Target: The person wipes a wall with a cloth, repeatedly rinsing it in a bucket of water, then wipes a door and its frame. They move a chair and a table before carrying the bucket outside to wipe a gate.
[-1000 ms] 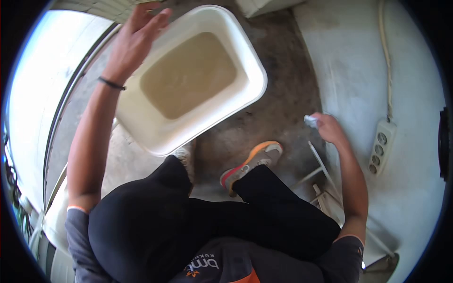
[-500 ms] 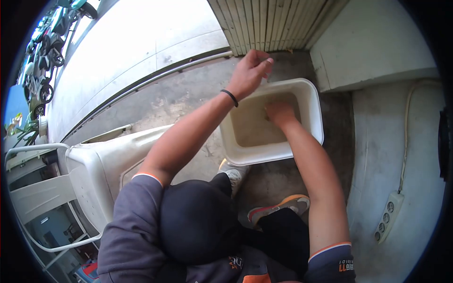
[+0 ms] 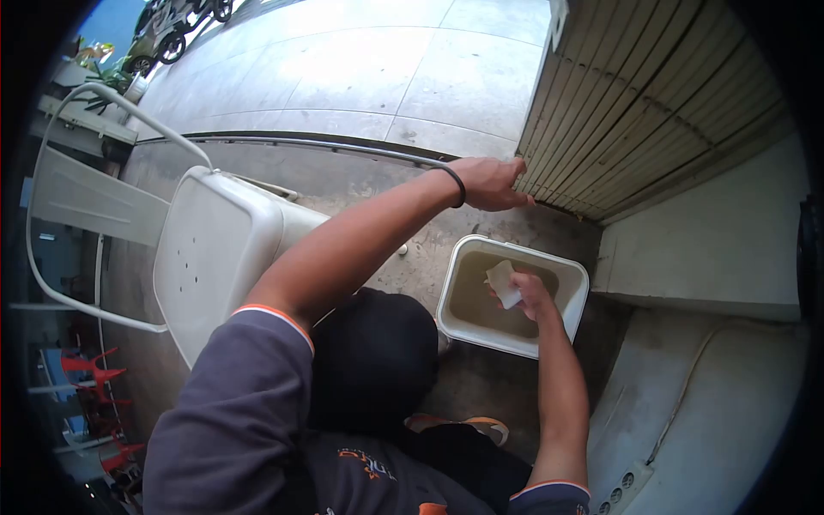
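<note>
Above the cloudy water in a white plastic tub, my right hand grips a pale sponge with its fingers wrapped round one side. The water is murky and brownish. My left hand, with a dark band on the wrist, reaches out beyond the tub. Its thumb and fingers are apart with nothing between them, right at the lower edge of the folding slatted gate in this view.
A white metal chair stands to the left. At the right, a power strip lies by the pale wall, its cord running upward. A metal floor rail crosses the doorway, with motorbikes outside.
My right hand has come up out of the water, and the sponge now shows in it. My left hand has shifted toward the gate, its fingers spreading. The camera view has turned.
</note>
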A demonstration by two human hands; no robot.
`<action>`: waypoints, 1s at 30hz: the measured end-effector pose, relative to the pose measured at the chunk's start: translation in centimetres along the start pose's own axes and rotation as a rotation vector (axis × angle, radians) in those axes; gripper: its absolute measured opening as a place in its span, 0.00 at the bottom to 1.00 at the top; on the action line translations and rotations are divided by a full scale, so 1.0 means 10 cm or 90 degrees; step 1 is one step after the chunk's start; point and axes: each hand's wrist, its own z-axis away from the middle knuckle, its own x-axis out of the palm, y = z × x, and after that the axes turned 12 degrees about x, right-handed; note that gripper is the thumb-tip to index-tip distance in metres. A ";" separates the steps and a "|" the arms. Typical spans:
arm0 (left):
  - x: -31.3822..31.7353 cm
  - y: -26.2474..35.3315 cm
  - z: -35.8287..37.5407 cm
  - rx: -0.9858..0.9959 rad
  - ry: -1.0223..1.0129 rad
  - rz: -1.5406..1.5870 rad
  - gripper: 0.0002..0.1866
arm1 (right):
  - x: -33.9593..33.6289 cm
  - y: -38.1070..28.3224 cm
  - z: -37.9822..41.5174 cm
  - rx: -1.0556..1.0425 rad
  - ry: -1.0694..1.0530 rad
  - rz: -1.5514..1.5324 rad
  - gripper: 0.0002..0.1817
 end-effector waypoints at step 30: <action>-1.10 -0.68 2.99 -0.162 0.195 -0.166 0.18 | 1.19 -0.94 1.30 0.200 0.445 0.171 0.14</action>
